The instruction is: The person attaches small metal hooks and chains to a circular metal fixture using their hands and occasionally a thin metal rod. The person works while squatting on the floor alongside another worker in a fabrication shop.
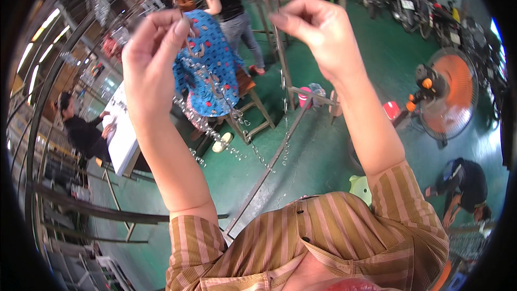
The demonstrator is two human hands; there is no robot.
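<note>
Both my arms are raised. My left hand [151, 56] is closed in a pinch, its thumb against the fingertips; what it holds, if anything, is too small and blurred to name. Just below and right of it hang strands of shiny, clear small pieces [199, 121], sloping down to the right. My right hand [322, 35] is also pinched, thumb to forefinger, beside an upright metal bar [278, 51]. Whatever lies between those fingertips cannot be made out. A thin chain [285, 102] dangles below the right fingertips, apart from the palm.
A metal frame bar [258, 184] runs diagonally before me. Beyond it, a person in a blue patterned top [207, 70] sits on a wooden stool [246, 83]. An orange fan [449, 91] stands at right, near a crouching person [466, 183]. A white table [121, 129] is left; motorbikes [406, 5] stand behind.
</note>
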